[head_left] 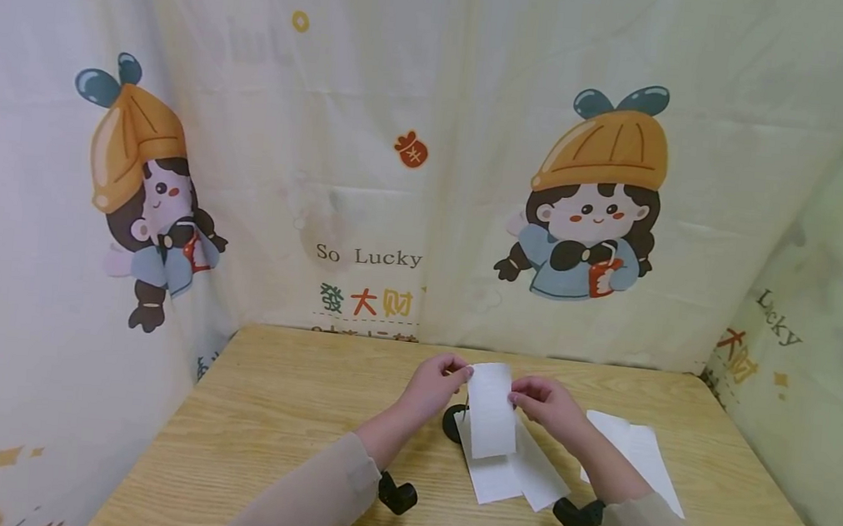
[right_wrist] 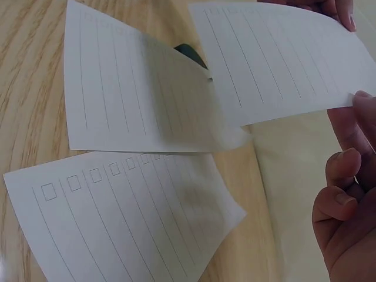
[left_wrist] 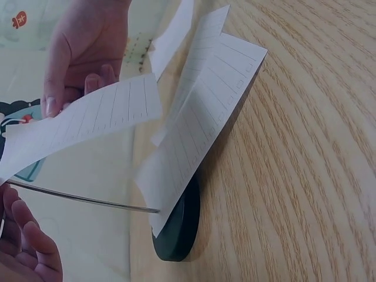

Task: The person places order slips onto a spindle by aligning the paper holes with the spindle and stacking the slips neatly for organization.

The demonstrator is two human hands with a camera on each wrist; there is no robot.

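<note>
Both hands hold up one white lined paper slip (head_left: pixel 495 411) above a paper spike with a round black base (left_wrist: pixel 182 229). My left hand (head_left: pixel 432 385) pinches the slip's upper left corner, close to the top of the thin metal rod (left_wrist: pixel 88 201). On the opposite edge, my right hand (head_left: pixel 548 404) pinches the slip between thumb and fingers. Below, a lined slip (left_wrist: pixel 200 117) slants over the base, and the rod meets it near its end. Another slip (head_left: pixel 541 478) fans out beside that one. Where the rod's tip meets the held slip is hidden in the head view.
More white slips (head_left: pixel 645 458) lie on the wooden table (head_left: pixel 287 418) at the right, partly behind my right forearm. A printed cloth curtain (head_left: pixel 373 125) hangs behind the table and along both sides. Black wrist mounts (head_left: pixel 398 495) sit under both wrists.
</note>
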